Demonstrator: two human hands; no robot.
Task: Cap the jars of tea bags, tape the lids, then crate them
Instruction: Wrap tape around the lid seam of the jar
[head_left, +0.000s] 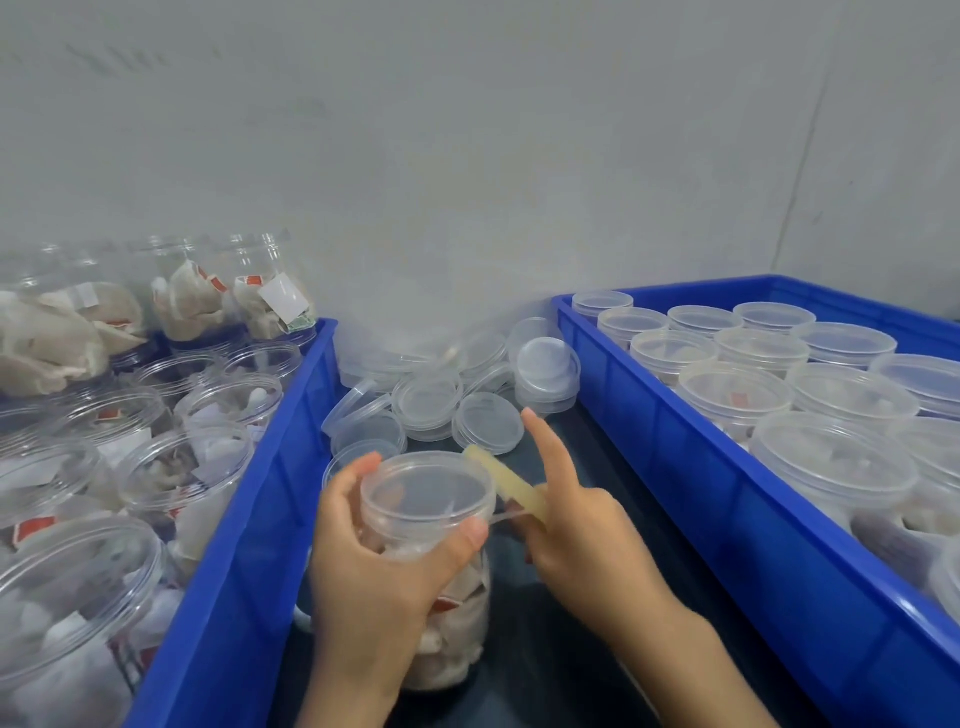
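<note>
left fingers (358, 475) curled round jar (441, 582), right fingers (540, 441) holding tape roll (511, 483)

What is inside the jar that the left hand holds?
The jar holds pale tea bags with red tags, under a clear lid. The left hand covers part of its contents.

dark tabletop (613, 467), two blue crates (260, 493) (701, 467), loose clear lids (441, 395) between them
</note>
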